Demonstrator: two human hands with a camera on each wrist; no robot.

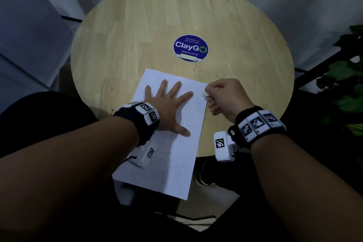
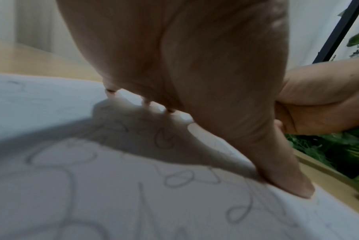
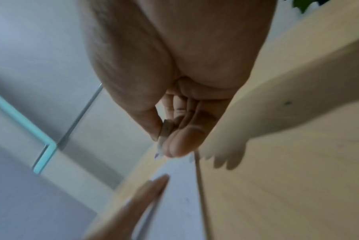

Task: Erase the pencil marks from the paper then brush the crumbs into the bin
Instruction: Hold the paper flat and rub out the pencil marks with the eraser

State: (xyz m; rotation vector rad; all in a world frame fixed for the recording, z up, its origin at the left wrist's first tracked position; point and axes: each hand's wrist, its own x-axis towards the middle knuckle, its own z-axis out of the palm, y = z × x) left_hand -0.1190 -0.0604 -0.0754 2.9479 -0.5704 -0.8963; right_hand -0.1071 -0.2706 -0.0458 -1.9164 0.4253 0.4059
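White rectangular sheet of paper [image 1: 172, 139] lying on the round pale wooden table [image 1: 137, 25], long axis running from the near table edge, which the near end overhangs, away and slightly rightward toward the blue round "ClayGo" sticker [image 1: 190, 48]. Left hand [image 1: 169, 104] spread flat on the far half, fingers straight, thumb pressing near the right margin, pinning the sheet. Right hand [image 1: 225, 96] at the far right corner of the paper, nearer to that edge than the left, fingers curled, pinching a small white eraser [image 1: 205, 94] between thumb and fingertips; in the right wrist view, eraser tip just above or at the paper's corner, contact not clear. Grey looping pencil marks [image 2: 174, 177] plain in the left wrist view, toward the wrist from the palm, so likely much erasing left, back toward the body from the eraser. Dark crumbs [image 1: 208, 72] scattered on the wood just beyond the far right corner. No bin in view. Leafy green plant [image 1: 349, 88] at right; pale walls behind.
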